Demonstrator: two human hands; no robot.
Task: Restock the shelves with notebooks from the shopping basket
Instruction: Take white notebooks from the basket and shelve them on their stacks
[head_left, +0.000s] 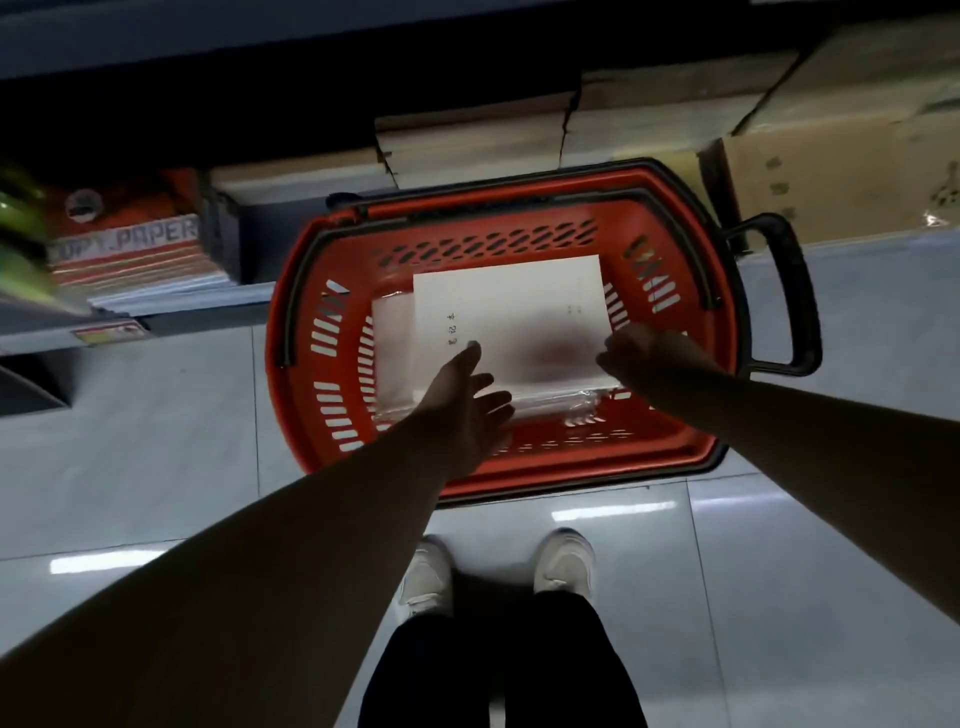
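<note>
Over the red shopping basket (597, 467) on the floor | white notebooks (509, 312) stacked inside, seemingly plastic-wrapped | my left hand (462, 405) spread wide at the stack's near edge, holding nothing | my right hand (644, 348) at its right edge, grip blurred, cannot tell | risk: slick wrap, lopsided lift, stack slides apart.

Dim shop aisle, grey tile floor (156, 441).
Glossy tiles w/ pale light streaks (618, 512) near centre. Far left: low shelf (171, 325) w/ copy-paper packs (135, 249). Far centre: brown bundles (467, 150), stacked. Far right: cardboard box (841, 176). Far edge v. dark.
</note>
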